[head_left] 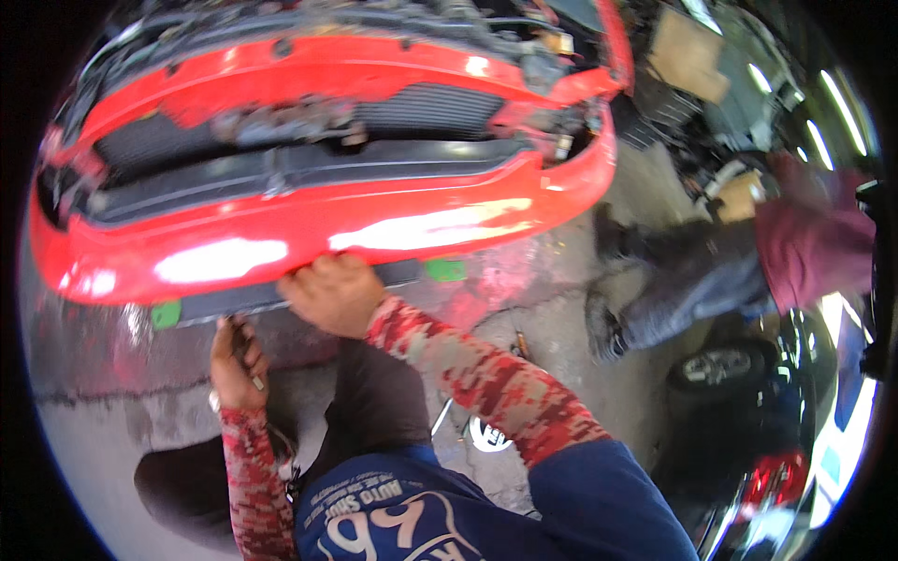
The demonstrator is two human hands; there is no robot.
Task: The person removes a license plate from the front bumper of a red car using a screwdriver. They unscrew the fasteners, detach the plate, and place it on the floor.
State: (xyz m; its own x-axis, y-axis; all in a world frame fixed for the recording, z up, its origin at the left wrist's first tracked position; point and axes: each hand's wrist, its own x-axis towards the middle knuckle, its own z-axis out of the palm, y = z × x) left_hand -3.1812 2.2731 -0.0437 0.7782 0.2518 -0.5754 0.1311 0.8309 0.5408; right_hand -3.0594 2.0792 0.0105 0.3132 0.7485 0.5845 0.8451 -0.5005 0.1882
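Curved, glossy red front bumper (311, 222); small dark object (241, 340) in left fingers (223, 350).

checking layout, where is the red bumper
In the head view, the red bumper spans the upper left and centre, the right hand at its lower edge.

The right hand (335, 290), its fingers curled, rests against the near edge of a red car bumper (440, 220). To its left and nearer, the left hand (236, 374) holds a small dark object (243, 343), too blurred to identify. A dark strip (238, 301) with green pieces (447, 270) at its ends lies below the bumper. At right stands another person (818, 243); near right, a dark car (711, 439); far right, cardboard (690, 58).
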